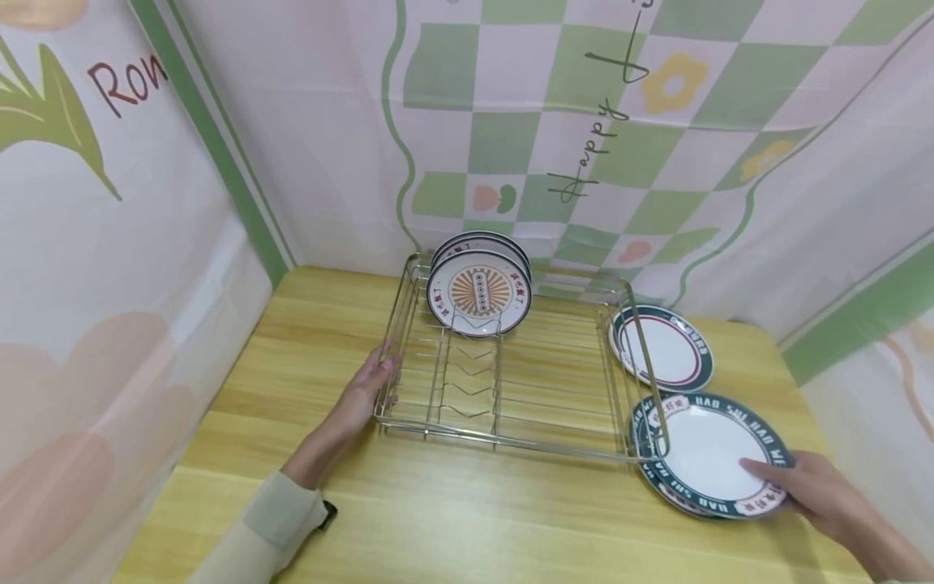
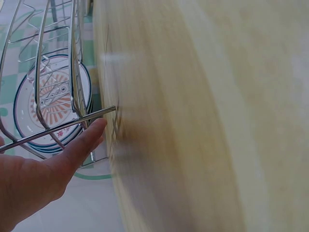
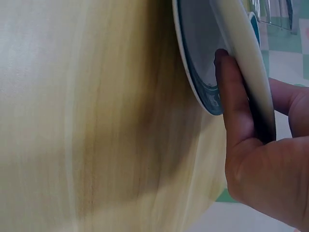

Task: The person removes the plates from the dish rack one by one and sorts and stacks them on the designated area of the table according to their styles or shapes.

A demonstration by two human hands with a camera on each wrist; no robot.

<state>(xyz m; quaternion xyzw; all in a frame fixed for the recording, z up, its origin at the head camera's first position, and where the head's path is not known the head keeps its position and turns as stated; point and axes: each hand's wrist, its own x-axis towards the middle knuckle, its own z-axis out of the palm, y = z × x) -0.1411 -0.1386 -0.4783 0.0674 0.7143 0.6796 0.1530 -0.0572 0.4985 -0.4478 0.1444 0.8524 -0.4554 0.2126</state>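
A wire dish rack (image 1: 643, 349) stands on the wooden table, with several small white plates (image 1: 477, 304) upright at its back left. My left hand (image 1: 356, 397) holds the rack's left end, fingers at the side wires. At the right, my right hand (image 1: 824, 491) pinches the rim of a white plate (image 1: 718, 454) with a green lettered border, thumb on top and fingers underneath. Another green-rimmed plate (image 3: 200, 87) lies below it, and the right wrist view shows the fingers between the two. The held plate overlaps the rack's front right corner in the head view.
One more green-rimmed plate (image 1: 666, 349) lies behind the held one, beside the rack's right end. A cloth with a green checked pattern (image 1: 503, 142) hangs along the table's back edge. Pale cloth walls (image 1: 146, 268) border both sides.
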